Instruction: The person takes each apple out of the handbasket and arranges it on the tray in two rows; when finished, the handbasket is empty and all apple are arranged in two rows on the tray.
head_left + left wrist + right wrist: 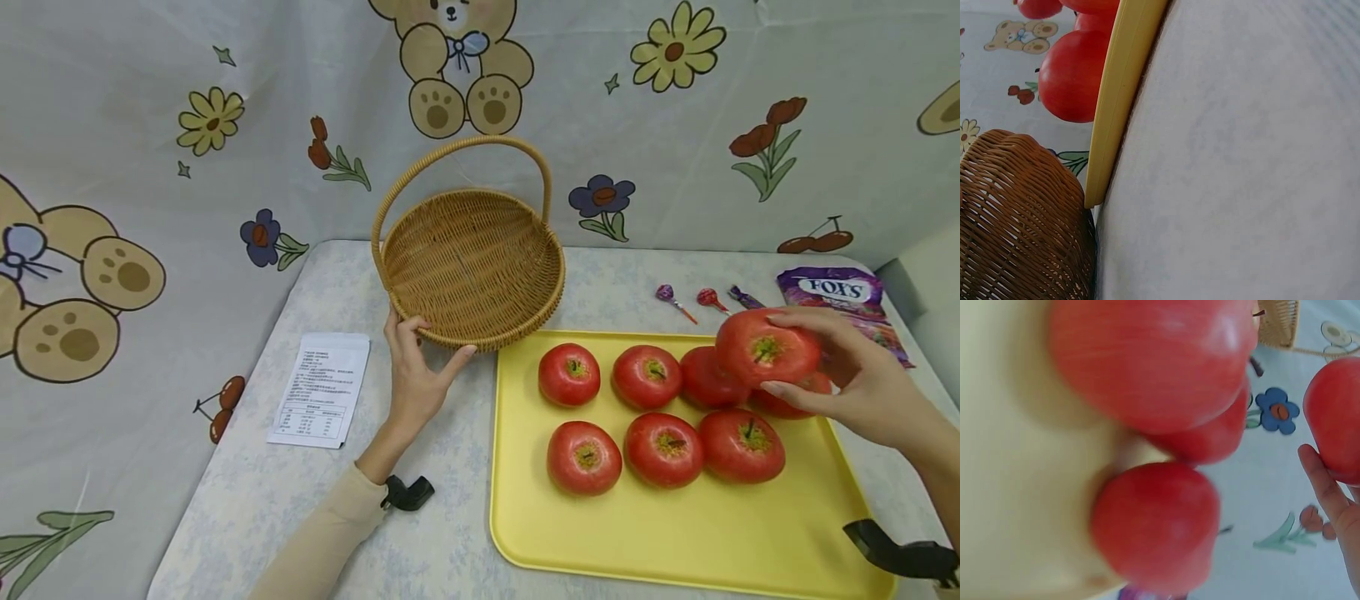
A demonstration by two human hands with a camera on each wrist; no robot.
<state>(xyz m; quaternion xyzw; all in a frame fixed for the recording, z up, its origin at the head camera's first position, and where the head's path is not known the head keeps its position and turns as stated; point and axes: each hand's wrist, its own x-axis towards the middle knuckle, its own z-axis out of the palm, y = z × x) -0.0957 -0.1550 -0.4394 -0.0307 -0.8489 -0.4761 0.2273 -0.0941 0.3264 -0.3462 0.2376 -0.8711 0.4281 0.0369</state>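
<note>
My left hand [418, 379] holds the near rim of a wicker basket [472, 258], thumb and fingers at its edge. The basket has a tall arched handle, and I see nothing inside it. My right hand [862, 375] grips a red apple [767, 346] above the far right of a yellow tray [645, 533]. In the right wrist view the held apple [1338, 419] is raised clear of the others. Several more apples [583, 458] sit on the tray in two rows; the held one partly hides those at the far right.
Left of the basket lies a white printed packet [321, 389]. Behind the tray are a purple lollipop [667, 293], a red lollipop [708, 297], a dark wrapped candy [744, 297] and a purple candy bag [840, 292]. A patterned cloth [300, 67] hangs at the back.
</note>
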